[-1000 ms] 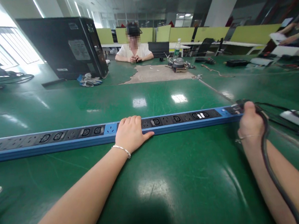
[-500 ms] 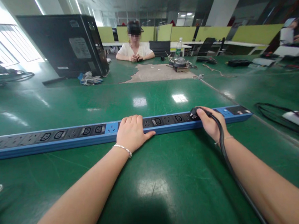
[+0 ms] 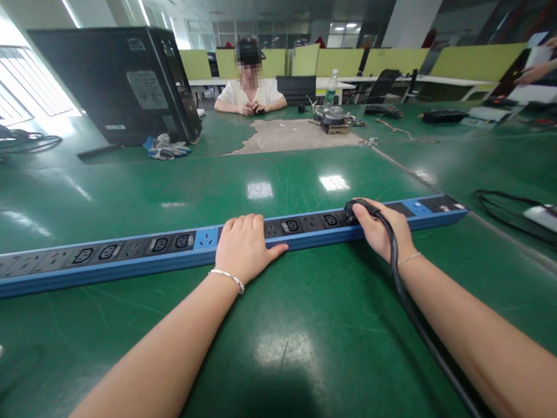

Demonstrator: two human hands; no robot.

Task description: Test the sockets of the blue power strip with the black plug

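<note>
A long blue and black power strip (image 3: 132,250) with rows of sockets lies crosswise on the green table. My left hand (image 3: 243,246) grips it near the middle, fingers over the top and thumb along the front edge. Toward the strip's right end, my right hand (image 3: 386,227) is closed round a black power plug (image 3: 352,210). The plug is at a socket of the strip, its prongs hidden; I cannot tell how deep it sits. From it a thick black cord (image 3: 410,301) runs down along my right forearm.
A black computer case (image 3: 118,86) stands at the back left, with gloves (image 3: 167,146) beside it. Across the table sits a person (image 3: 250,91). A bottle (image 3: 332,89) stands at the back. Cables (image 3: 511,222) lie on the right, and another person's arm (image 3: 551,65) reaches in.
My right hand has moved slightly left with the plug, whose prongs showed before and are now hidden against the strip. My left hand stays on the strip.
</note>
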